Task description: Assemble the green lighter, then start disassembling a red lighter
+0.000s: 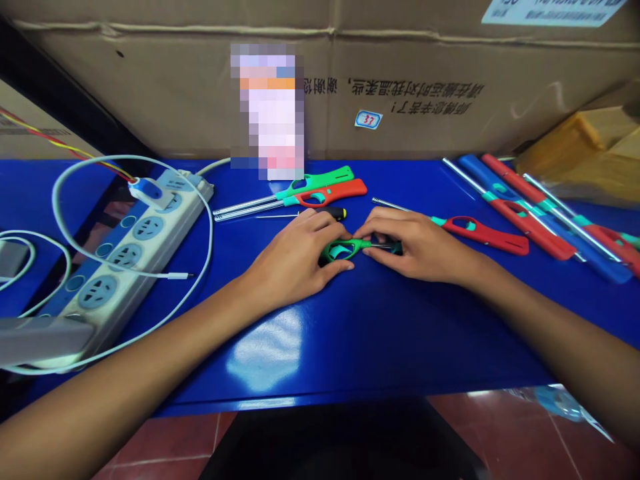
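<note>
Both hands meet over the blue table (320,347) at the centre of the view. My left hand (305,257) is closed on the body of a green lighter (356,245), thumb below and fingers above. My right hand (413,243) pinches the same lighter near its metal tube, which points right and is partly hidden by the fingers. Just behind my left hand lies a thin screwdriver (340,213) with a black and yellow handle. A green lighter (330,179) and a red lighter (345,192) rest beyond it. Another red lighter (493,237) lies beside my right hand.
A white power strip (165,233) with a looping white cable (211,247) stands at the left. Several red and blue lighters (535,213) are heaped at the right. A large cardboard box (400,60) closes off the back, with a pixelated upright object (275,120) before it.
</note>
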Action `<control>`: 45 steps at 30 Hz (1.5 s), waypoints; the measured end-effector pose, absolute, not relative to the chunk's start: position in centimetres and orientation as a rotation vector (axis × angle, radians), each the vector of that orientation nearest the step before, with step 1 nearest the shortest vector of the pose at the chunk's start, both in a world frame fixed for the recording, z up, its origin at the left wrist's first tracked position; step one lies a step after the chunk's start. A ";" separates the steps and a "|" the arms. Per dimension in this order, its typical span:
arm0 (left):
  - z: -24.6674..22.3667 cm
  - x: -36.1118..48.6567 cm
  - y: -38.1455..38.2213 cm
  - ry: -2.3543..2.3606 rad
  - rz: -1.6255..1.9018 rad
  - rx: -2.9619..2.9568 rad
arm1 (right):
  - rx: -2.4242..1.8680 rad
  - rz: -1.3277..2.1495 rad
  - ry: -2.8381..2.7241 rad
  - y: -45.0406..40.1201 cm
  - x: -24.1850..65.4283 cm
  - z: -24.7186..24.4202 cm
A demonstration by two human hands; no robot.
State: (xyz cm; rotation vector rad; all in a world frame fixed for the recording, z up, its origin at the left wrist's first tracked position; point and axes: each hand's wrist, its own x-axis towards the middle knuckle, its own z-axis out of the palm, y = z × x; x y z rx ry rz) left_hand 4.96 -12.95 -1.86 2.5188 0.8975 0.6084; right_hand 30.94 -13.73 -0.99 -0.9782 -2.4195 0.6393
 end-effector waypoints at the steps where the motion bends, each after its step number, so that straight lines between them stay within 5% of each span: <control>1: -1.8 4.9 -13.0 0.888 0.612 2.512 | -0.980 0.632 -2.420 -13.8 30.9 -1.0; 27: -1.1 4.1 -12.3 0.914 0.562 2.548 | -1.028 0.565 -2.349 -14.1 31.1 -1.1; 45: -0.7 3.9 -12.7 0.710 0.955 2.687 | -1.070 0.487 -2.304 -15.3 30.6 1.0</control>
